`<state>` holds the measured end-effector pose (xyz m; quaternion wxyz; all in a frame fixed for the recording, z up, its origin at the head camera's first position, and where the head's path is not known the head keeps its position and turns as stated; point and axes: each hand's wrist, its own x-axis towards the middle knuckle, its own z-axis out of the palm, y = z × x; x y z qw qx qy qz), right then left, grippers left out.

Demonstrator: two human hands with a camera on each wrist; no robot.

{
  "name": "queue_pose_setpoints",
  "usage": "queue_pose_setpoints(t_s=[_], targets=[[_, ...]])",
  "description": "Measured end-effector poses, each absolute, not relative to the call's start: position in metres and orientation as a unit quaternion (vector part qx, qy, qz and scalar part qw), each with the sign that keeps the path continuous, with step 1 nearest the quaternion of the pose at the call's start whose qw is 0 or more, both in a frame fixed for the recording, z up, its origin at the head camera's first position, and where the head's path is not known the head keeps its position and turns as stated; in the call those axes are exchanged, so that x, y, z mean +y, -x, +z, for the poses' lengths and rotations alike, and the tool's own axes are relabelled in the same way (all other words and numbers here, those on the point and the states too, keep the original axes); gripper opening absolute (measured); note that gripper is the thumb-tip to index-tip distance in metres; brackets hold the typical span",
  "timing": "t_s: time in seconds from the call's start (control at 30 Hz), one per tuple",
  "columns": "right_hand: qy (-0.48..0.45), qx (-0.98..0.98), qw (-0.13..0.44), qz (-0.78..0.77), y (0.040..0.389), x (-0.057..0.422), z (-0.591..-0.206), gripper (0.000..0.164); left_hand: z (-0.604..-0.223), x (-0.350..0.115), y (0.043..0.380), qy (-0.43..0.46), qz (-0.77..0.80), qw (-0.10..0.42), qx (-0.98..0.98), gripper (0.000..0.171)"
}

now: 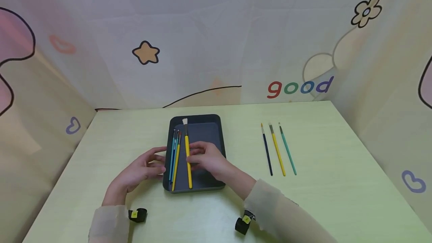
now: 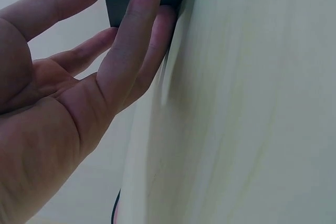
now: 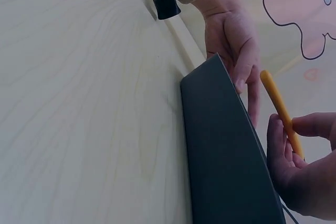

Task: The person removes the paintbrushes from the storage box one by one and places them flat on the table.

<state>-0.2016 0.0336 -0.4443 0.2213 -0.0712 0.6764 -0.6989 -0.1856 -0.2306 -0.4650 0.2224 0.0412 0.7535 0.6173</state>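
My right hand (image 1: 210,160) pinches a flat paintbrush with a yellow handle (image 1: 187,141) and pale bristles, between thumb and fingers. It is over the dark grey tray (image 1: 207,130), bristles toward the far end. In the right wrist view the handle (image 3: 275,94) stands above the tray wall (image 3: 226,150). My left hand (image 1: 140,168) is at the tray's left side, its extended fingers (image 2: 128,45) touching the outer wall. Along the left inside of the tray lie several slimmer paintbrushes, among them a yellow one (image 1: 176,160) and a blue one (image 1: 171,156).
Right of the tray, three paintbrushes lie apart on the pale table (image 1: 337,153): dark blue (image 1: 267,151), yellow (image 1: 278,151) and teal (image 1: 288,151). A printed curtain (image 1: 216,48) hangs behind the table. Each wrist carries a small black camera (image 1: 138,215).
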Motion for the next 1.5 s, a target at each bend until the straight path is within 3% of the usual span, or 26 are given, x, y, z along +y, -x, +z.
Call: queue_pose_setpoints(t_s=[0.87, 1.5], targets=[[0.047, 0.716, 0.188, -0.671, 0.202, 0.138, -0.433, 0.050, -0.467, -0.231, 0.184, -0.055, 0.621, 0.214, 0.752, 0.070], [-0.003, 0.768, 0.149, -0.622, 0.213, 0.200, -0.457, 0.048, -0.463, -0.231, 0.182, -0.066, 0.624, 0.210, 0.750, 0.072]])
